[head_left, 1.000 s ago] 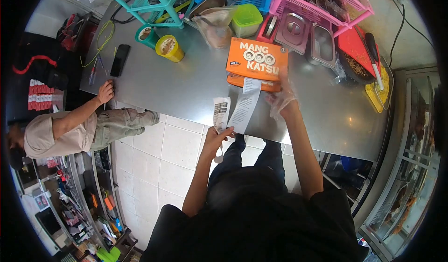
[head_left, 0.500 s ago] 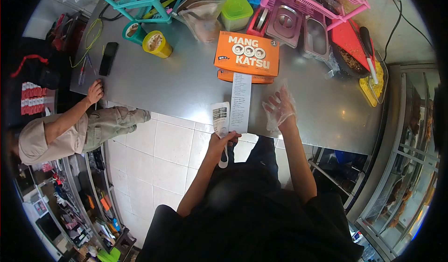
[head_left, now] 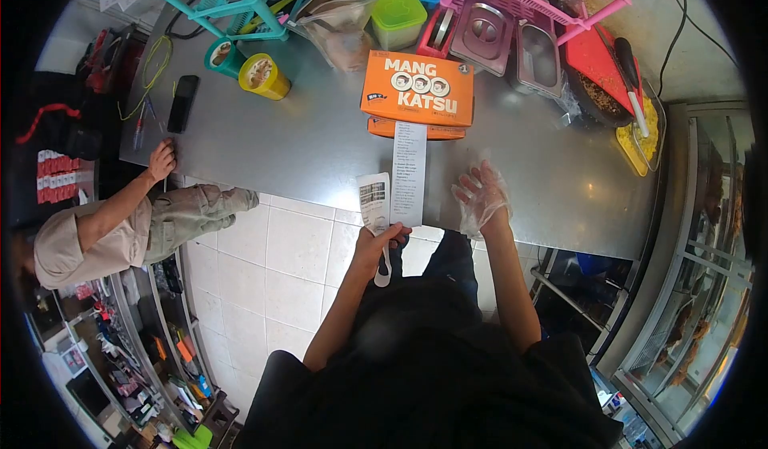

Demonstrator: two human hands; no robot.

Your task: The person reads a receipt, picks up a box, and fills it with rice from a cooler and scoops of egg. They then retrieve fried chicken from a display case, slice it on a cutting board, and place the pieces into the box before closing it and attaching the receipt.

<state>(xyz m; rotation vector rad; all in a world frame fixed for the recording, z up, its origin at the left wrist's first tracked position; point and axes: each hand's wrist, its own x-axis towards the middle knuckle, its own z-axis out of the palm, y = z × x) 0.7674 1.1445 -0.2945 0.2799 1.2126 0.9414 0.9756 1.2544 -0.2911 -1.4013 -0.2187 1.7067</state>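
My left hand is closed on a long printed receipt at the table's front edge. The strip's far end reaches the orange boxes, while a folded part with a dark printed block stands up beside it. A pale curl of the paper hangs below my fingers. My right hand, in a clear plastic glove, is held over the front of the table with fingers apart and nothing in it. Ahead of both hands lies an orange "Mang Katsu" box on top of another orange box.
On the steel table are a yellow cup, a phone, a green-lidded tub, metal pans and a red board with a knife. Another person's hand rests at the left edge. A glass cabinet stands right.
My gloved right hand has lowered slightly toward the table's front edge. The left hand still grips the receipt, whose folded part has shifted a little. The view has tilted slightly.
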